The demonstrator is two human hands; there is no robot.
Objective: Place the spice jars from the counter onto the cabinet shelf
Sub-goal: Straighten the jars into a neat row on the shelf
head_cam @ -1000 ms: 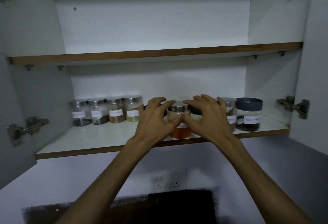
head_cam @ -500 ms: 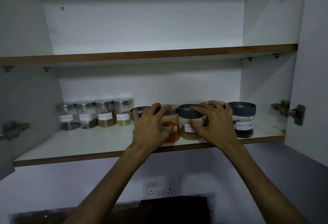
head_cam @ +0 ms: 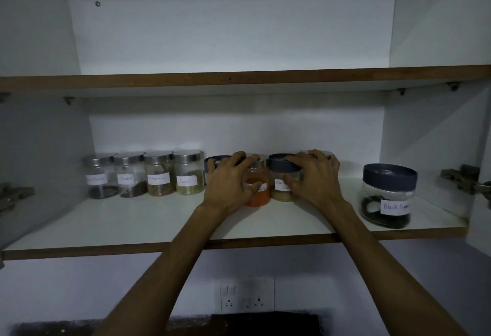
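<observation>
Meanwhile, nearest to you, both forearms reached up past the wall socket [head_cam: 247, 294] toward the lower shelf [head_cam: 132, 229], as they had half a second before. Compared with that earlier view, the jars you were handling sat further back from the front edge, and the black pepper jar [head_cam: 388, 197], which had been just beside your right hand, stood well apart to the right near the front of the shelf.

Your left hand [head_cam: 228, 184] curled around the orange jar [head_cam: 257, 192], thumb across its label and fingers hooked over the steel lid, so it had a firm hold. Your right hand [head_cam: 316, 178] gripped the coriander jar [head_cam: 283, 181], thumb on its front and fingers draped over the dark lid. The two jars stood upright and touching on the shelf, about mid-depth.

Behind your left hand a dark-lidded jar [head_cam: 212, 165] was mostly hidden, and a steel lid [head_cam: 325, 153] peeked out behind your right fingers. Further left, a row of four steel-lidded jars [head_cam: 144, 174] stood side by side toward the back wall, their labels too faint to read surely. A door hinge [head_cam: 463, 178] showed at the right side. Above, the upper shelf [head_cam: 239, 79] crossed the cabinet.
</observation>
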